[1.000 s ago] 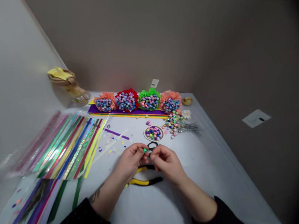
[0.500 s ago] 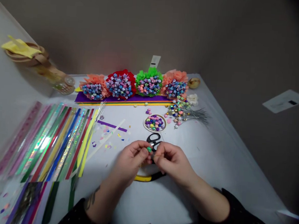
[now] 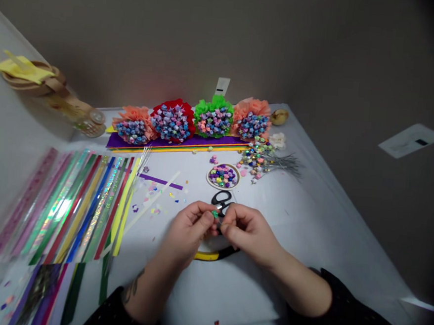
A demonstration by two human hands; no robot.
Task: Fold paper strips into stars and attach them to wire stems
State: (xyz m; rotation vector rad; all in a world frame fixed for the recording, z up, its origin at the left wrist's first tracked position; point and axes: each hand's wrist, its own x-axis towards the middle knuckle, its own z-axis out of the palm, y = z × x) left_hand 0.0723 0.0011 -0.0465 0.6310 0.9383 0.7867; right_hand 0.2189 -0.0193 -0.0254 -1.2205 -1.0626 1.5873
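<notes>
Between the thumb and fingers of my left hand [image 3: 192,230] is a small shiny green paper star [image 3: 215,214]. My right hand [image 3: 249,231] is closed in a pinch just to its right; what it holds, if anything, is too thin to make out. Black-handled scissors [image 3: 222,197] lie just beyond my fingertips, partly covered by them. Under my hands rests a tool with a yellow and black handle [image 3: 206,256], its other parts hidden. Farther back stands a round dish [image 3: 207,177] of small coloured paper stars [image 3: 223,175].
Several star bouquets in crepe paper [image 3: 214,120] line the back on purple sheets [image 3: 184,145]. Wire stems [image 3: 287,165] with stars lie at right. Coloured paper strips [image 3: 83,207] cover the left side, near scraps [image 3: 155,190]. A wicker basket [image 3: 55,84] stands far left.
My hands keep nearly the same pose around the green star, fingertips shifting slightly. The whole view has moved a little, so everything sits slightly higher and to the left.
</notes>
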